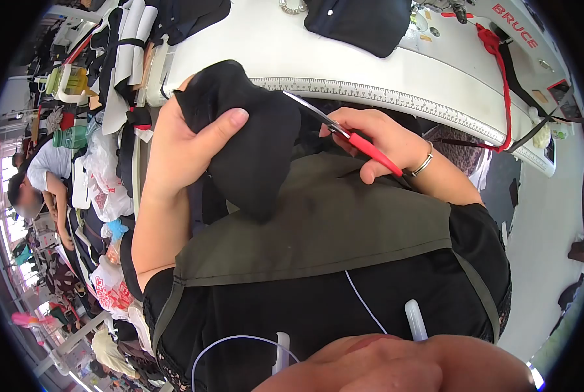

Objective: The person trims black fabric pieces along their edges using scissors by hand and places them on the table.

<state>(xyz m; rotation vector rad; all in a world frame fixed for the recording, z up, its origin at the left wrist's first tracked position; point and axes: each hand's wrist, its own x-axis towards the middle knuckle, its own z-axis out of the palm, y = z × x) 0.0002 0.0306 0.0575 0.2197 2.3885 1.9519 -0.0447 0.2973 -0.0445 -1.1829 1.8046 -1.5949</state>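
Black fabric [256, 144] hangs from my left hand [187, 140], whose thumb presses on its front; the fingers behind it are hidden. My right hand [386, 140] grips red-handled scissors [373, 154] on the right. The scissor blades point up and left, their tips beside the upper right edge of the fabric. A green-grey apron [324, 222] covers my lap below both hands.
A white sewing table [266, 39] with a ruler strip [370, 95] along its edge lies ahead. Another piece of black fabric [360, 23] rests on it, near a sewing machine [520, 32]. Plastic bags [109, 173] and a person [47, 170] are at the left.
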